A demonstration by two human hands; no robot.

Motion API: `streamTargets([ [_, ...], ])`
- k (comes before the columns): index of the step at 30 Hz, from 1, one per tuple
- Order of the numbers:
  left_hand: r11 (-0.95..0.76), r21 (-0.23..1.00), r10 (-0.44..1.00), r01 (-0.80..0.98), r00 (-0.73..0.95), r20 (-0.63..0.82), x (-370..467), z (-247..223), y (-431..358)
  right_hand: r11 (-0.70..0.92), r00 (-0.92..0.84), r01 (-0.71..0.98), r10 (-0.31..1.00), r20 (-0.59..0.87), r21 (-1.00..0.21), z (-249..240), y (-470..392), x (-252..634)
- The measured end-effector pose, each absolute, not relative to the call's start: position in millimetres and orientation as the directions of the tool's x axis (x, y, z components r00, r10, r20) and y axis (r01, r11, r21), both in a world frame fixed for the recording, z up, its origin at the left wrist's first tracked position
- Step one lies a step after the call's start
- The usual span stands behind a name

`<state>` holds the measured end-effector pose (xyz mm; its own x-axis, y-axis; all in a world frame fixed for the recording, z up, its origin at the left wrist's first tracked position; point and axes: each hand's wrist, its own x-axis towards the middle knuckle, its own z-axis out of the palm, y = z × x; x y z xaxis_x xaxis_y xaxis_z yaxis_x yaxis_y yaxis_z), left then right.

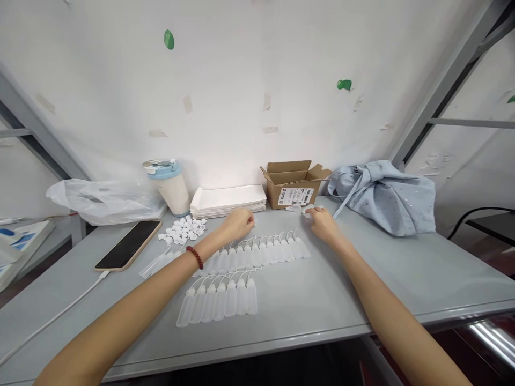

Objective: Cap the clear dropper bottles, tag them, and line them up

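My left hand [238, 225], a red beaded bracelet on its wrist, is closed in a pinch above the table; a thin whitish bit shows at its fingertips, too small to name. My right hand [325, 225] has its fingers bent onto small translucent plastic pieces [309, 208] in front of the cardboard box. Between and below the hands lie two rows of translucent flat plastic tags with thin loops, an upper row [277, 251] and a lower row [220, 300]. The left forearm hides part of the upper row. More tags [155, 262] lie left of that forearm.
A heap of small white pieces [183, 230] lies near a phone [131, 244] on a charging cable. Behind stand a tumbler [174, 193], a stack of white paper sleeves [229, 198] and an open cardboard box [292, 185]. A plastic bag [104, 201] and blue cloth bag [394, 198] flank them.
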<state>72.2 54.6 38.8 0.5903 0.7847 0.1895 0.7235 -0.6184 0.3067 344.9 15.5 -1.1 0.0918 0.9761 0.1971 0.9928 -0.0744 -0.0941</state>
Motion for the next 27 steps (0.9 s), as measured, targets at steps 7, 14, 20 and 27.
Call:
streamTargets([
  [7,-0.606,0.439,0.794,0.663,0.534,0.289,32.1,62.2,29.9,-0.123,0.140,0.987,0.973,0.184,-0.102,0.4,11.7,344.3],
  [14,-0.534,0.511,0.843,0.673,0.385,0.374,5.9,53.4,7.1,-0.149,0.168,0.982,0.970,0.177,-0.115,2.0,9.9,344.2],
  [20,-0.571,0.545,0.820,0.614,0.400,0.409,10.9,47.3,-5.4,0.215,0.028,0.798,0.920,0.391,-0.563,15.6,-8.4,302.4],
  [27,-0.634,0.572,0.772,0.520,0.467,0.431,26.6,46.4,-22.7,0.455,-0.225,0.557,0.888,0.400,-0.695,28.3,-47.6,247.3],
])
